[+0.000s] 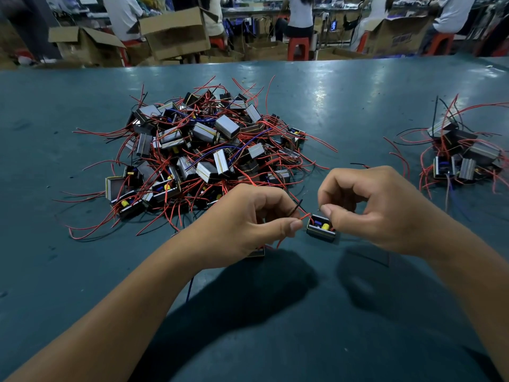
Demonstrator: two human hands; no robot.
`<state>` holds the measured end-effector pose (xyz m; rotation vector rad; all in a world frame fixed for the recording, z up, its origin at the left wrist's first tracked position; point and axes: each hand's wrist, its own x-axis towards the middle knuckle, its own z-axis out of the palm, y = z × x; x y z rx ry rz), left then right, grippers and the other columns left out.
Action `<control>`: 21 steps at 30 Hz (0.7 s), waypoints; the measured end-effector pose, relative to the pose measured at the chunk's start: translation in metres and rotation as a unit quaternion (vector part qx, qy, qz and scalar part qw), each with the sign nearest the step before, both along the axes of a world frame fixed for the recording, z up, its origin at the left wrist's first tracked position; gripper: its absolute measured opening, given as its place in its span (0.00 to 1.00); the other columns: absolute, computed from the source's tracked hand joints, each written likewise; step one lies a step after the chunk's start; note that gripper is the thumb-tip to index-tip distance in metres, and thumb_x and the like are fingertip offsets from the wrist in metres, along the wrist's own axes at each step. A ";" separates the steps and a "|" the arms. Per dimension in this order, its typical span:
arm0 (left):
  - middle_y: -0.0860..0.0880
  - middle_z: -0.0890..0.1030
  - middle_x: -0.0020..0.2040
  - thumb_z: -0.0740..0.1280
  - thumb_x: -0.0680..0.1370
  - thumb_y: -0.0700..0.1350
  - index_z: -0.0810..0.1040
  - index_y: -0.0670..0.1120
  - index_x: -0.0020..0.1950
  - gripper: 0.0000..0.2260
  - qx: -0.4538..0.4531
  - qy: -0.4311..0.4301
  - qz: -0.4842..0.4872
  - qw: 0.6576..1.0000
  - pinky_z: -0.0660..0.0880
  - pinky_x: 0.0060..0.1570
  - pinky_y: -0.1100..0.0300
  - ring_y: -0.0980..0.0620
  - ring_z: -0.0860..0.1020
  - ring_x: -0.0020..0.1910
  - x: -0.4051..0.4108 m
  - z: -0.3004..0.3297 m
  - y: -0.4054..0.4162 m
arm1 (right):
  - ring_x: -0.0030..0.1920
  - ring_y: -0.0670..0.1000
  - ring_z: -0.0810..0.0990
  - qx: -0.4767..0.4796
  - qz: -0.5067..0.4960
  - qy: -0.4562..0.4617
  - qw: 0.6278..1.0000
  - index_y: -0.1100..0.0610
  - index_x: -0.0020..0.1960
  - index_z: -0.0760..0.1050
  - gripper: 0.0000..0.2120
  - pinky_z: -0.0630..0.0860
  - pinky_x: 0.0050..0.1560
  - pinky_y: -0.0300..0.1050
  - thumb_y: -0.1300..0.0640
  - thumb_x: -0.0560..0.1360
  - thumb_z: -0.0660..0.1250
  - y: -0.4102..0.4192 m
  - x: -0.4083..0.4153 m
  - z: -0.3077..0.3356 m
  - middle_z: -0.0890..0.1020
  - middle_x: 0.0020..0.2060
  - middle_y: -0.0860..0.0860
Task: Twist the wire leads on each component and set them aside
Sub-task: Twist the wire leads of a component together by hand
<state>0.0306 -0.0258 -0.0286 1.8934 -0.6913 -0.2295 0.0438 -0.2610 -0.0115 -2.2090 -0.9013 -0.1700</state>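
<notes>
Head view: My left hand (249,216) has its fingers curled, thumb and forefinger pinching the red wire lead (305,217) of one component (321,228). A black lead (298,204) loops up just beyond my left thumb. My right hand (378,209) is also curled, its thumb and fingertips pressed together at the component's right side; whether they pinch a lead there or the body itself, I cannot tell. The component, a small dark block with a yellow and a blue part showing in its open face, sits between my two hands, low over the teal table (358,106). A second component (257,252) is partly hidden under my left palm, with a blue wire (190,288) trailing from beneath that wrist.

Beyond my left hand lies the large pile of components (203,150), red leads spreading in all directions. Well beyond and to the right of my right hand lies a smaller pile (462,158). Past the table's far edge: cardboard boxes (176,34), red stools (298,46) and seated people (300,15).
</notes>
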 end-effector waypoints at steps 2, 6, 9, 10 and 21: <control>0.54 0.78 0.33 0.71 0.78 0.43 0.80 0.43 0.43 0.05 -0.006 0.007 0.010 1.000 0.71 0.33 0.62 0.56 0.72 0.32 0.000 0.000 0.000 | 0.31 0.50 0.76 0.005 0.001 0.026 1.000 0.46 0.40 0.76 0.04 0.74 0.34 0.46 0.54 0.72 0.68 -0.001 0.001 -0.001 0.79 0.33 0.43; 0.55 0.78 0.33 0.71 0.78 0.43 0.80 0.42 0.44 0.06 -0.002 0.007 0.017 1.000 0.70 0.34 0.61 0.56 0.73 0.33 0.001 0.000 0.001 | 0.37 0.49 0.82 0.020 0.018 0.054 0.998 0.47 0.44 0.79 0.03 0.76 0.34 0.42 0.49 0.72 0.70 -0.001 0.000 -0.001 0.83 0.37 0.44; 0.56 0.78 0.33 0.71 0.78 0.42 0.80 0.42 0.44 0.05 0.001 -0.001 0.014 1.000 0.70 0.33 0.66 0.59 0.73 0.32 0.000 0.000 0.000 | 0.35 0.46 0.81 0.027 0.030 0.047 0.998 0.48 0.44 0.79 0.04 0.75 0.32 0.39 0.49 0.72 0.71 0.004 -0.002 -0.004 0.83 0.36 0.44; 0.56 0.78 0.33 0.71 0.78 0.43 0.80 0.42 0.44 0.05 0.002 -0.002 0.014 1.000 0.70 0.33 0.67 0.60 0.73 0.32 0.000 0.000 0.000 | 0.34 0.45 0.80 0.028 0.031 0.039 0.998 0.49 0.43 0.79 0.02 0.72 0.32 0.35 0.51 0.73 0.71 0.006 -0.002 -0.006 0.82 0.35 0.44; 0.53 0.80 0.34 0.71 0.78 0.47 0.81 0.44 0.45 0.06 0.016 -0.004 -0.001 1.000 0.70 0.32 0.66 0.60 0.75 0.32 0.002 -0.003 0.002 | 0.33 0.47 0.76 -0.025 0.041 -0.032 0.998 0.53 0.41 0.79 0.01 0.72 0.32 0.38 0.58 0.72 0.69 0.008 -0.003 -0.005 0.79 0.32 0.44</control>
